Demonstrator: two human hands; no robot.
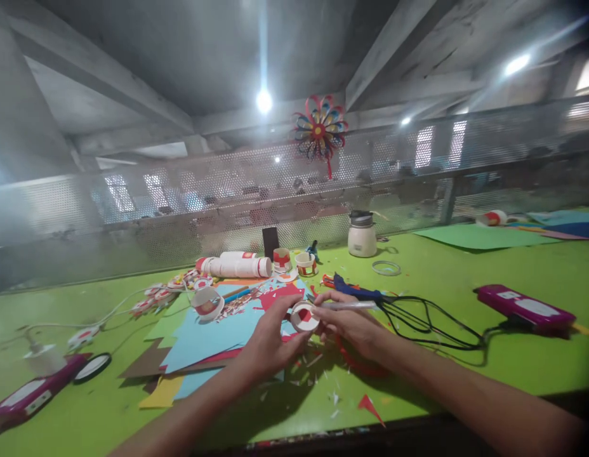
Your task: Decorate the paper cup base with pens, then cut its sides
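My left hand (274, 333) curls its thumb and fingers around a small white paper cup (304, 317) with red on its base. Pinched in my right hand (349, 324) is a slim silver, pen-shaped craft knife (349, 305). Its handle points right and its tip lies by the cup's upper edge; whether the tip touches the cup is unclear. Fingers of my right hand also rest close to the cup's right side. Below and behind the hands lie coloured paper sheets (213, 330), strewn with red and white scraps. Orange handles (365, 367) show partly under my right hand.
Cut cups (209, 303) and a stack of white cups (242, 266) stand behind. A glue gun (356, 289) with its black cable (432, 324) lies right. Purple power strips (525, 308) sit at both sides. A jar (362, 235), tape ring (386, 268) and mesh partition (228, 209) are farther back.
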